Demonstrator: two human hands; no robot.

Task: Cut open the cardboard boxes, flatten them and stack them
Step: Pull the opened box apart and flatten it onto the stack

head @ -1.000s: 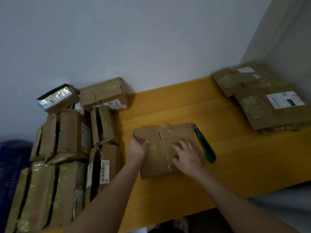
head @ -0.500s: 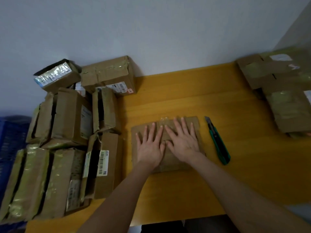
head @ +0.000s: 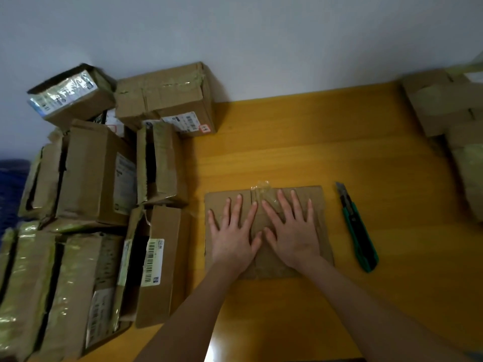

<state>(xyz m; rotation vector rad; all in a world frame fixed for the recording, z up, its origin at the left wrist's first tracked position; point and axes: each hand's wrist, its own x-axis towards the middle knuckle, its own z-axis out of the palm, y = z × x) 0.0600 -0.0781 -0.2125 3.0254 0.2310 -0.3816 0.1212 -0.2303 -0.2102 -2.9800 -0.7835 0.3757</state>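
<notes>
Flattening step. The left hand (head: 232,239) and right hand (head: 295,236) lie palm-down, side by side, on the flattened box (head: 262,265), fingers (head: 236,210) straight and spread, near the middle of the table's (head: 313,131) front edge. For a good result, press outward from the taped seam toward the corners. The knife (head: 358,231), blade tip showing, lies just beside the box's right edge, so mind the right hand. Uncut boxes (head: 99,178) crowd the left edge, and the flat stack (head: 444,108) sits at the far right corner.
</notes>
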